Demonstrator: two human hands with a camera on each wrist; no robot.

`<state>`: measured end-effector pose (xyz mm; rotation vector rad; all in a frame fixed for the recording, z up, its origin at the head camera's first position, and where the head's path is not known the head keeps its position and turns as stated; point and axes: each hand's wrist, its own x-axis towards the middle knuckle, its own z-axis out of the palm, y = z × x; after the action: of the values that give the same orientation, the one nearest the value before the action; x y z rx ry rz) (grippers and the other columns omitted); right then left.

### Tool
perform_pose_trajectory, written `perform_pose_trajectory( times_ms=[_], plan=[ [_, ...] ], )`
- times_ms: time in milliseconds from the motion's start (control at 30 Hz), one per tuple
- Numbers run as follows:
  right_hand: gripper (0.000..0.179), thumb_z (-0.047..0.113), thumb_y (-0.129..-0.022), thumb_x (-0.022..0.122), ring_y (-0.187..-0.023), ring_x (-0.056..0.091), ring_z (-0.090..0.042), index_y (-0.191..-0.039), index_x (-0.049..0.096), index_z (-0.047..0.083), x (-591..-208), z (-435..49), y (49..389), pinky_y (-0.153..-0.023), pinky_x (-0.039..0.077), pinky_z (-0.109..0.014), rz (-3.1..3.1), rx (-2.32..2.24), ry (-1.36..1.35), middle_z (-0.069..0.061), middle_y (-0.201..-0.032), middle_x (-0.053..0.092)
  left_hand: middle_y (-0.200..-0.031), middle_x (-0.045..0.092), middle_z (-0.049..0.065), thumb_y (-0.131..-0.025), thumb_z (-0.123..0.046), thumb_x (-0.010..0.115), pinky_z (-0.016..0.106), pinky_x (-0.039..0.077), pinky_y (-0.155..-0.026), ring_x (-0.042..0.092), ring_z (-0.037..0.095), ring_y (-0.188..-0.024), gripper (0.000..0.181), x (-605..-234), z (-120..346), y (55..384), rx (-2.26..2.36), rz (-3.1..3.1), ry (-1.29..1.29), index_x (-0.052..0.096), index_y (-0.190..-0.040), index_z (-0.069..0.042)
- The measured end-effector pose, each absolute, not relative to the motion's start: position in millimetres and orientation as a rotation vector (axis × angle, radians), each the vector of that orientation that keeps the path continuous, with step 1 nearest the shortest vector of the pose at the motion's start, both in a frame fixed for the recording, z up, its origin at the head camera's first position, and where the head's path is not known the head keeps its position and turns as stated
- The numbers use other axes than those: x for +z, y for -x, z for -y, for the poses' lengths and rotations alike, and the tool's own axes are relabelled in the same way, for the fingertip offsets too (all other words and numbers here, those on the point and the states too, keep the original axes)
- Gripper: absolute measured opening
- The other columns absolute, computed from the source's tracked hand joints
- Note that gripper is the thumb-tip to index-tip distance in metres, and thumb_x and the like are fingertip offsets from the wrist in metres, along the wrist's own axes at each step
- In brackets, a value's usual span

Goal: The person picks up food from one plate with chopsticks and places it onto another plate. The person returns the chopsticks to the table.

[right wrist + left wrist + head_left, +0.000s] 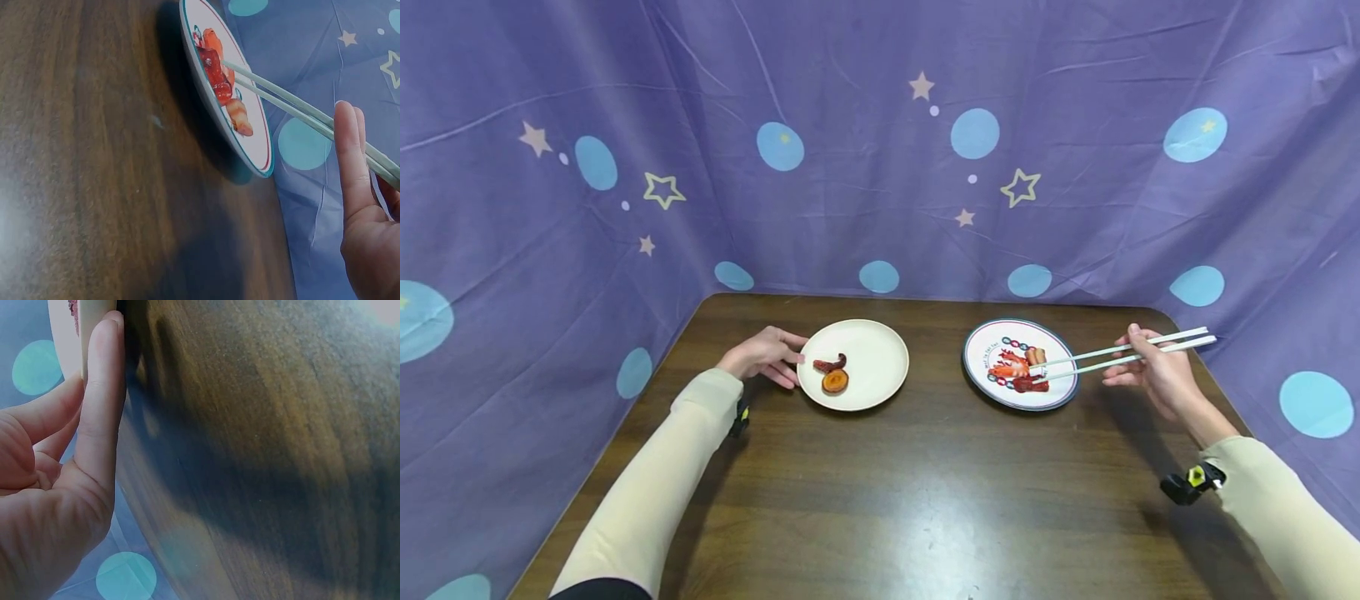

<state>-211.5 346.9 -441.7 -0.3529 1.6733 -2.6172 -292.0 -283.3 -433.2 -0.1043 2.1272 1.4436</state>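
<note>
My left hand (pixel 769 357) pinches the left edge of a cream plate (pixel 876 367), thumb above the rim and fingers below in the left wrist view. On that plate lie a dark red curled tentacle piece (pixel 831 364) and a round brown slice (pixel 835 382). White chopsticks (pixel 1090 354) are held in my right hand (pixel 1157 371), their tips over a white plate (pixel 1052 397) with a blue rim. This plate bears an orange shrimp (pixel 1009 367), a glossy red piece (pixel 215 75) and a tan piece (pixel 239 117). The chopstick tips overlap the shrimp and red piece.
Both plates stand toward the back of a brown wooden table (pixel 865 500), a gap between them. A purple curtain (pixel 880 208) with stars and blue spots hangs behind and at both sides. Each sleeve has a small black wrist device (pixel 1193 483) at the cuff.
</note>
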Motion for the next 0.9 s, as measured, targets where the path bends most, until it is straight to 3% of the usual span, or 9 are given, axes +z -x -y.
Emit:
perform_pose_trajectory(
  times_ms=[167,500,900],
  plan=[
    [0.031,0.013,-0.115,0.042,-0.066,0.076,-0.031,-0.099,0.063,-0.002,-444.7,-350.6,210.2,-0.062,0.068,-0.045,-1.655,-2.602,0.303,-0.013,-0.084,0.07,-0.112,0.072,0.027,-0.105,0.004,0.058,0.042,0.069,-0.071,0.076,0.028,-0.069,0.06,-432.7,283.0,291.9,1.442,-2.121,0.116,0.036,-0.161,0.004],
    [0.032,0.013,-0.115,0.043,-0.065,0.076,-0.031,-0.098,0.066,-0.002,-448.8,-353.4,208.0,-0.062,0.068,-0.044,-1.677,-2.597,0.27,-0.014,-0.082,0.07,-0.126,0.067,0.032,-0.105,0.003,0.059,0.043,0.069,-0.072,0.077,0.029,-0.071,0.06,-432.9,283.0,292.8,1.427,-2.134,0.123,0.036,-0.161,0.003],
    [0.03,0.014,-0.115,0.046,-0.064,0.075,-0.03,-0.098,0.064,-0.003,-451.1,-349.8,208.6,-0.062,0.068,-0.044,-1.718,-2.577,0.263,-0.014,-0.082,0.069,-0.126,0.067,0.032,-0.105,0.002,0.06,0.043,0.069,-0.072,0.077,0.029,-0.073,0.062,-431.9,283.3,293.4,1.418,-2.133,0.116,0.036,-0.162,0.002]
  ],
)
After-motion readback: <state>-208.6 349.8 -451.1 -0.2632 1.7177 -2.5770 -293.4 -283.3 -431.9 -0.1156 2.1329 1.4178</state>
